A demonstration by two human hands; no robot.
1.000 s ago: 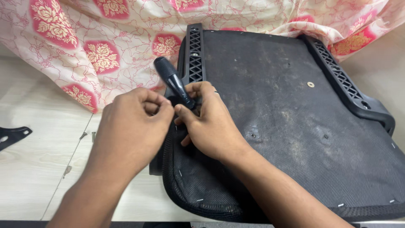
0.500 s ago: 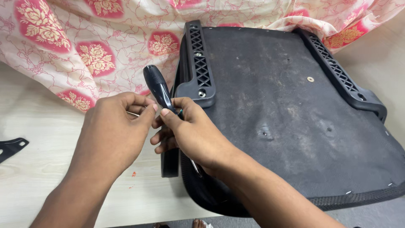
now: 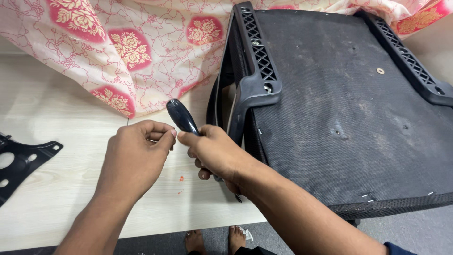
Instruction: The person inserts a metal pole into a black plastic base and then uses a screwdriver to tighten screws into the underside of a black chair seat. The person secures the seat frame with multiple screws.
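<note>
The right hand (image 3: 214, 153) is wrapped around a screwdriver (image 3: 183, 118), and its round dark handle sticks up and to the left, out of the fist. The tip is hard to see; it seems to point down under the hand, near the edge of the surface (image 3: 56, 198). The left hand (image 3: 134, 158) sits just beside it, with thumb and finger pinched close together right by the handle. Whether something tiny is held there, I cannot tell. Just to the right lies a chair seat (image 3: 358, 118), upside down, with its dusty black bottom facing up. A black plastic bracket (image 3: 257, 71) runs along its left side, and another bracket (image 3: 406, 56) runs along the far right side. A pink flowered cloth (image 3: 118, 52) lies behind, at the far left. A black metal plate (image 3: 21, 160) rests at the left edge. Things could go wrong here. The two hands are very close, so if the screwdriver slips, its tip could poke the left fingers. A tiny screw, if there is one, could drop and roll off the near edge to the floor, where bare toes (image 3: 214, 241) show. The seat hangs over the near edge a bit, so a hard push could tip it or slide it off.
</note>
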